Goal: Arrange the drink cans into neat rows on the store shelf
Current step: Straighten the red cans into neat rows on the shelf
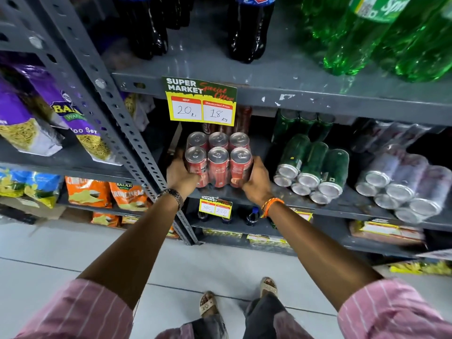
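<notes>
Fingers of both hands wrap a shrink-wrapped six-pack of red cans [217, 161] standing upright at the front left of the grey metal shelf [305, 97]: left hand [182, 176] on its left side, right hand [256, 179] on its right. Beside it lie a green can pack [313, 167] and a purple can pack [403, 184]. Above hangs a price tag [200, 102].

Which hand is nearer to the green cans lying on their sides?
Right. The right hand grips the red can pack's right side, next to the green cans; the left hand holds the pack's far side.
</notes>
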`<state>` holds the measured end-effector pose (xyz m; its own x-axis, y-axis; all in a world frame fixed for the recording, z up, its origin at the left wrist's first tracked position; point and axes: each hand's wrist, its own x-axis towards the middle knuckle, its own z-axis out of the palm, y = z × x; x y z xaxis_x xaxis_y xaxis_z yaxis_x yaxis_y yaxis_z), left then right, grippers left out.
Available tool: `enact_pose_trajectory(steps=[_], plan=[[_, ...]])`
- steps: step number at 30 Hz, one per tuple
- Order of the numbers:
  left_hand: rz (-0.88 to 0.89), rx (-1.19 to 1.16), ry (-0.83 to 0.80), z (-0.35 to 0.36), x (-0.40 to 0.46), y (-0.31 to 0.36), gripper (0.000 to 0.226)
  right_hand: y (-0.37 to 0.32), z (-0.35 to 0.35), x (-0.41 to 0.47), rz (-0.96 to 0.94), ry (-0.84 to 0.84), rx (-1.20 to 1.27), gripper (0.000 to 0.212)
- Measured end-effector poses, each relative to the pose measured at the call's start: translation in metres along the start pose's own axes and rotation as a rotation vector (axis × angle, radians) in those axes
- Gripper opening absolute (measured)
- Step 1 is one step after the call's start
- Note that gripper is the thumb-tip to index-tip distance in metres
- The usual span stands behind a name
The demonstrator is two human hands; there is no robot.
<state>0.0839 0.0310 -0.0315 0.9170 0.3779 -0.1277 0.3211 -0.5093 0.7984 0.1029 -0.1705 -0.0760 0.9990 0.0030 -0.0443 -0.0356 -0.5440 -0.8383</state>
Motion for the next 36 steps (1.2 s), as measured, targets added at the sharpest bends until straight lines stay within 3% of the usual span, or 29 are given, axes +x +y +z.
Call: enact_pose_trajectory(steps=[5,8,11,13,17,23,25,28,32,36], plan=[[-0.088,-0.139,-0.070,-0.002,-0.003,-0.005,0.034,0.002,0.002,-0.005,0.004,0.006,0.019,0.067],[-0.200,-0.374,-0.106,-0.008,0.010,0.008,0.056,-0.002,-0.004,-0.006,0.037,0.011,0.049,0.072],[-0.137,-0.258,-0.143,-0.013,0.034,0.025,0.050,-0.008,-0.005,-0.012,0.027,0.093,0.139,0.080],[-0.109,-0.192,-0.175,-0.012,0.048,0.037,0.051,-0.005,-0.001,-0.012,-0.023,0.167,0.183,0.074],[-0.076,-0.168,-0.212,-0.002,0.070,0.038,0.036,-0.014,0.000,-0.017,-0.113,0.223,0.076,0.050],[-0.118,-0.266,-0.144,-0.006,0.061,0.023,0.025,-0.023,-0.013,-0.005,-0.127,0.212,-0.055,0.057],[-0.093,-0.302,-0.130,-0.005,0.049,0.017,0.024,-0.029,-0.018,0.004,-0.123,0.199,-0.089,0.054],[-0.082,-0.262,-0.085,-0.004,0.033,0.004,0.046,-0.039,-0.022,0.022,-0.116,0.182,-0.049,0.050],[-0.146,-0.345,-0.137,-0.004,0.026,0.004,0.026,-0.046,-0.029,0.045,-0.098,0.110,-0.011,0.049],[-0.058,-0.271,-0.176,-0.009,0.045,0.040,0.039,-0.056,-0.038,0.030,-0.019,0.166,0.069,0.041]])
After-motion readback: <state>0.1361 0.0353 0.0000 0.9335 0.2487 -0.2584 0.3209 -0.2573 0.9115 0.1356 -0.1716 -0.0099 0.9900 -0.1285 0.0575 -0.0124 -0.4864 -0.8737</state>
